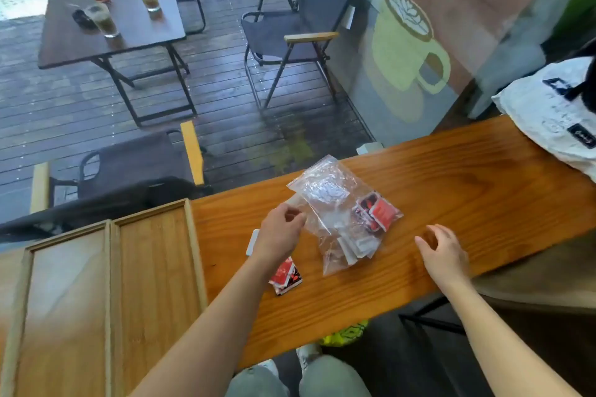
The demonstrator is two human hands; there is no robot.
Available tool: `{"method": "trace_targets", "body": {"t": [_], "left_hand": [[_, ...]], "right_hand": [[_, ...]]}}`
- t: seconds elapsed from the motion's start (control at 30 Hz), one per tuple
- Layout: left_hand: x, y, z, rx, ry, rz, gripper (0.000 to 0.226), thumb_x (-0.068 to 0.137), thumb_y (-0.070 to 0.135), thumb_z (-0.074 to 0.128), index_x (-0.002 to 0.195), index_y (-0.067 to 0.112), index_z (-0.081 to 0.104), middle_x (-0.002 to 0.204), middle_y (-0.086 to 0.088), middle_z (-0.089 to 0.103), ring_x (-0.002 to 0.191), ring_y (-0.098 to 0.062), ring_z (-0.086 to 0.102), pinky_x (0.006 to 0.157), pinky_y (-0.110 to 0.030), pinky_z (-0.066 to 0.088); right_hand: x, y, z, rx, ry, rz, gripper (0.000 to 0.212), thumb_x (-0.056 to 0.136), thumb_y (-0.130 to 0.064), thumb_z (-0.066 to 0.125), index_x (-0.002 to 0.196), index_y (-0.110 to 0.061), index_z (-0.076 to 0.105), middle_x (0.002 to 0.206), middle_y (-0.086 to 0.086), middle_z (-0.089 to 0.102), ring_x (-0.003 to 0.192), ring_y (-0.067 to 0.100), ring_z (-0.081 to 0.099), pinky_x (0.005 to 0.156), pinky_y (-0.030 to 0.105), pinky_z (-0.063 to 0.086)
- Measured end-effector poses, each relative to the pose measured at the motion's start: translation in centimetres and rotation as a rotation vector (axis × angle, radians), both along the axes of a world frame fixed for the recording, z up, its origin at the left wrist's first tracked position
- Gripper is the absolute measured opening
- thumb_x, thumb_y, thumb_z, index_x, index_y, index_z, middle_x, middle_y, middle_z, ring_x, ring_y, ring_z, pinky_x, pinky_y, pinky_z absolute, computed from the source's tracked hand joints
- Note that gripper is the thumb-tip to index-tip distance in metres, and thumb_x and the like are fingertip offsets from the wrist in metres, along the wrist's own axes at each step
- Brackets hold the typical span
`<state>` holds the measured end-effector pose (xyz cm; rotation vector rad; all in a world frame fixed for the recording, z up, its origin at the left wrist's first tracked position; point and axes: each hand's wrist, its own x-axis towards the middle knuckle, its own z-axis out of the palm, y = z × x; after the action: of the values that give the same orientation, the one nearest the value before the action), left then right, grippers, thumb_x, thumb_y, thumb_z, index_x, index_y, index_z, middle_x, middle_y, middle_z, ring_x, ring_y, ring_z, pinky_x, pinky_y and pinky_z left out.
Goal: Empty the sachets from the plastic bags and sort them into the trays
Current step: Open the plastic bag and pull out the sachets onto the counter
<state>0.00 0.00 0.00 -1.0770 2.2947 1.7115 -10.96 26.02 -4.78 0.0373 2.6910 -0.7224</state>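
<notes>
A clear plastic bag (325,193) lies on the wooden counter (451,190), holding red-and-black sachets (375,211) and white sachets (358,248). My left hand (282,232) pinches the bag's left edge. My right hand (446,255) hovers open to the right of the bag, touching nothing. A loose red-and-black sachet (287,275) lies beside my left forearm, and a white sachet (252,242) shows just left of my wrist. Two shallow wooden trays (154,267) (64,300) sit side by side at the left; I see nothing in them.
A white printed bag (554,119) rests on the counter's far right end. Beyond the counter, through the glass, is a wet deck with folding chairs (290,39) and a dark table (113,26) carrying drinks. My knees show below the counter edge.
</notes>
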Motion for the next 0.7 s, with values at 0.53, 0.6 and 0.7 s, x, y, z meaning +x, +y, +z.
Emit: {"method": "trace_targets", "body": {"t": [0.53,0.6,0.7], "left_hand": [[-9.0,0.5,0.6,0.187,0.051,0.459,0.009,0.090,0.013,0.052,0.090,0.007,0.060,0.089,-0.015,0.060,0.075,-0.020,0.055,0.066,-0.032,0.047],[-9.5,1.2,2.6,0.113,0.184,0.386,0.015,0.091,0.011,0.050,0.079,0.015,0.057,0.081,-0.009,0.059,0.075,-0.023,0.054,0.066,-0.033,0.047],[-10.2,2.2,6.2,0.060,0.350,0.285,0.016,0.093,0.011,0.047,0.080,0.018,0.054,0.084,-0.005,0.064,0.086,-0.026,0.064,0.076,-0.038,0.054]], "right_hand": [[1.2,0.5,-3.6,0.310,0.232,0.199,0.060,0.093,-0.045,0.022,0.145,-0.015,0.020,0.155,0.008,0.020,0.143,0.021,0.015,0.113,0.041,0.007],[1.2,0.4,-3.4,0.299,0.243,0.197,0.064,0.088,-0.046,0.020,0.144,-0.014,0.024,0.154,0.009,0.023,0.142,0.022,0.018,0.113,0.041,0.009],[1.2,0.3,-3.4,0.288,0.266,0.185,0.063,0.088,-0.045,0.023,0.142,-0.013,0.027,0.152,0.011,0.028,0.141,0.024,0.021,0.112,0.042,0.012]]}}
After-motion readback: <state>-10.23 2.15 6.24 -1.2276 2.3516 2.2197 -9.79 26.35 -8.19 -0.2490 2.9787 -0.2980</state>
